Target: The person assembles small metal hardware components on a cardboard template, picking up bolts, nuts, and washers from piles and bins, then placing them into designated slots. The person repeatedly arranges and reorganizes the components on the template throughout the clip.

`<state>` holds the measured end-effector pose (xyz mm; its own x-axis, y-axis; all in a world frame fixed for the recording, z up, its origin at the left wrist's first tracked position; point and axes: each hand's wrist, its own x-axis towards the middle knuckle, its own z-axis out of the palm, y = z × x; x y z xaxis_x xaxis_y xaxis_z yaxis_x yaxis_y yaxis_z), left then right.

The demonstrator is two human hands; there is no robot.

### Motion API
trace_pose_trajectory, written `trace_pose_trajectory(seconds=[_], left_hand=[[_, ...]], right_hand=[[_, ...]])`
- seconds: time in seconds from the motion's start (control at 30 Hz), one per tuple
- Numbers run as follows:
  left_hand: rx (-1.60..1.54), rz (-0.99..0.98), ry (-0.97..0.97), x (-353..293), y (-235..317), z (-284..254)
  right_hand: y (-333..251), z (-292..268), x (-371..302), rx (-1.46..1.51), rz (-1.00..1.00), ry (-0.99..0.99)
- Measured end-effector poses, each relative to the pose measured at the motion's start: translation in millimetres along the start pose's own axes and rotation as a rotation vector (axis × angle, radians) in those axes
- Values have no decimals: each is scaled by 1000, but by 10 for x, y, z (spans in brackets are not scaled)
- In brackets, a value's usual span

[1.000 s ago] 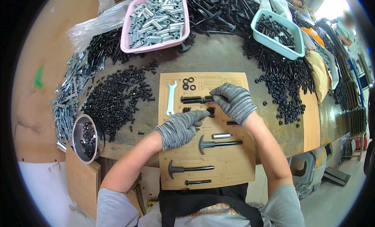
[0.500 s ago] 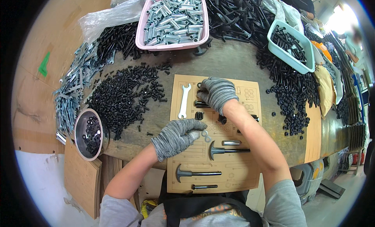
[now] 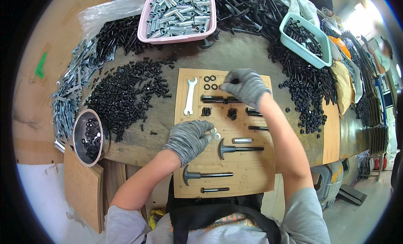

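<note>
A printed cardboard sheet (image 3: 256, 181) lies before me with parts on it. My right hand (image 3: 245, 88), in a grey knit glove, hovers over its top edge with fingers pinched; what they hold, if anything, is hidden. Several black washers (image 3: 213, 78) lie just left of it. My gloved left hand (image 3: 189, 140) rests at mid-sheet, thumb and forefinger closing at two silver washers (image 3: 217, 136). A flat open-end wrench (image 3: 190, 96) is at upper left. Below are long black bolts (image 3: 218, 99), a silver sleeve (image 3: 242, 140) and two T-shaped black pieces (image 3: 227, 149) (image 3: 193, 175).
Piles of short black bolts (image 3: 126, 88) and flat wrenches (image 3: 69, 101) cover the left. A steel bowl (image 3: 75, 133) sits at the left edge. A pink tub (image 3: 176, 39) of silver sleeves stands behind; a teal tray (image 3: 304, 55) and black nuts (image 3: 310, 112) are at right.
My right hand has shifted right, uncovering the black washers at the sheet's top. The left hand's thumb and forefinger have come around the silver washers. The whole view has shifted slightly.
</note>
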<state>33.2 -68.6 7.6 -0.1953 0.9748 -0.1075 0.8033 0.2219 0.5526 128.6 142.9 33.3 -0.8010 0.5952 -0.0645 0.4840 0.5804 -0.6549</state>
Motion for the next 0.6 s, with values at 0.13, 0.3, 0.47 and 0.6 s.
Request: trace_pose_trajectory(seconds=[0.13,0.3,0.47,0.6], left_hand=[[-42,-59,-22,29,32,14],[-28,-57,-22,39,61,30],[-120,-114,0,111,-59,-188],[55,-173,142,468,-73,-590]], right_hand=[[121,-263,-548,76,105,17],[220,-50,-987,-73,71,-191],[13,-58,-903,-309,32,-218],[-103,-25,-414,-395,-122,44]])
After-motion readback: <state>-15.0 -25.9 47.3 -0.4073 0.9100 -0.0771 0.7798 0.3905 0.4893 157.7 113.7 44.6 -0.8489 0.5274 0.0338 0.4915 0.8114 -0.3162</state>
